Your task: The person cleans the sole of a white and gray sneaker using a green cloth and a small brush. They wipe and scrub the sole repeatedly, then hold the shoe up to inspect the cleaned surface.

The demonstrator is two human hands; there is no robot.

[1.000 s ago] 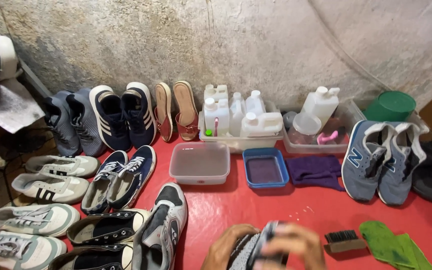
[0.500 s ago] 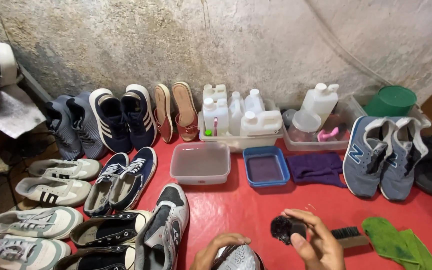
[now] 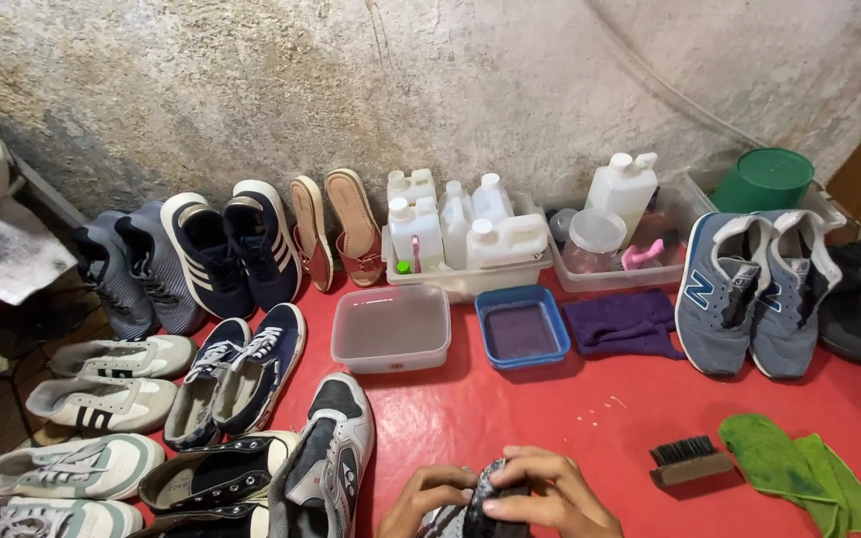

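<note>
While both hands meet at the bottom edge, the right hand lies fingers curled over a dark brush, pressing it onto a grey shoe. Left hand cups the shoe from the left, fingers wrapped on it; the shoe is mostly cut off by the frame. All sit low on the red table. Just left stands a grey-white sneaker. To the right, apart, lie a wooden brush and a green cloth. Farther back: clear tub, blue tray, purple cloth. Behind those, a bin of white jugs against the wall. Blue sneakers stand at right; more pairs crowd the left side.
</note>
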